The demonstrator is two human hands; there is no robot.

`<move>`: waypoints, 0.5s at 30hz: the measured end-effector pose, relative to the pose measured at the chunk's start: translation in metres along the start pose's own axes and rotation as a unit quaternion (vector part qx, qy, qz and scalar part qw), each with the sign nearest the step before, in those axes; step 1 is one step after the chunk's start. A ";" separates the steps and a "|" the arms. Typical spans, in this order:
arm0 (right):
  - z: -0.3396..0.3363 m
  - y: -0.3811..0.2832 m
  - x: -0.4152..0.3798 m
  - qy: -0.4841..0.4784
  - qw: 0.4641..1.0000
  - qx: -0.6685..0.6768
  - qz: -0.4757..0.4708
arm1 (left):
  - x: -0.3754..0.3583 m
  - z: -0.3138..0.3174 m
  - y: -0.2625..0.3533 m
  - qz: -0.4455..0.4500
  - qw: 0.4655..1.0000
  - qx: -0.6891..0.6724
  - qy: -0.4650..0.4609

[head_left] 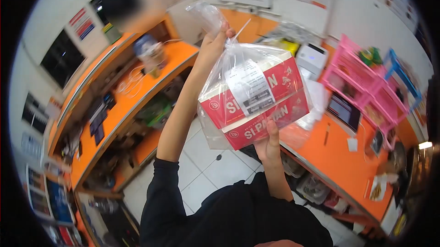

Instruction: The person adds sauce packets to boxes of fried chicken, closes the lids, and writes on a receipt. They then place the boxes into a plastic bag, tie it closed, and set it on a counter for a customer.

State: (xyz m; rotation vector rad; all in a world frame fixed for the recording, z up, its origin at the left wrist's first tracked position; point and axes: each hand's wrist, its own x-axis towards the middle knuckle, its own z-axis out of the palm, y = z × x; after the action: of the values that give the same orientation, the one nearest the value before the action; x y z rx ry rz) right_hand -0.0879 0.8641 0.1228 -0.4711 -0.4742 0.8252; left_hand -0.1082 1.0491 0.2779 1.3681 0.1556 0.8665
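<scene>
Left hand (215, 41) raised, fingers pinched on gathered neck of clear plastic bag (238, 59). Right hand (269, 144) cupped beneath, thumb pressed on front of lower red box (270, 125). Two stacked red boxes with white receipt (251, 86) inside bag, held in air above tiled floor (201, 169), between orange counters (137, 91).

Open tiled floor (201, 169) is running between two orange counters. The left counter (123, 105) is carrying cables and a bottle (149, 54); the right counter (330, 155) is crowded by a printer (311, 59) and pink racks (362, 82), blocking reach there.
</scene>
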 end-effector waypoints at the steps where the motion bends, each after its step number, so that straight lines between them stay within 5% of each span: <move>1: 0.016 0.011 0.005 0.010 1.000 -0.019 0.004 | -0.001 -0.028 0.005 -0.010 0.998 0.065 0.020; 2: 0.001 -0.012 -0.001 -0.005 1.000 0.003 0.027 | -0.006 -0.005 0.002 -0.024 0.988 0.146 0.039; 15: -0.007 0.051 0.085 -0.082 0.973 0.035 0.211 | 0.001 -0.110 -0.015 0.001 0.954 0.180 0.239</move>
State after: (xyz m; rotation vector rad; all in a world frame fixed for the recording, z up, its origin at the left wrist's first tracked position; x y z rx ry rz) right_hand -0.0637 0.9588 0.1066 -0.4454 -0.5030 1.2939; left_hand -0.1637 1.1366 0.2382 1.4676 0.7168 1.2032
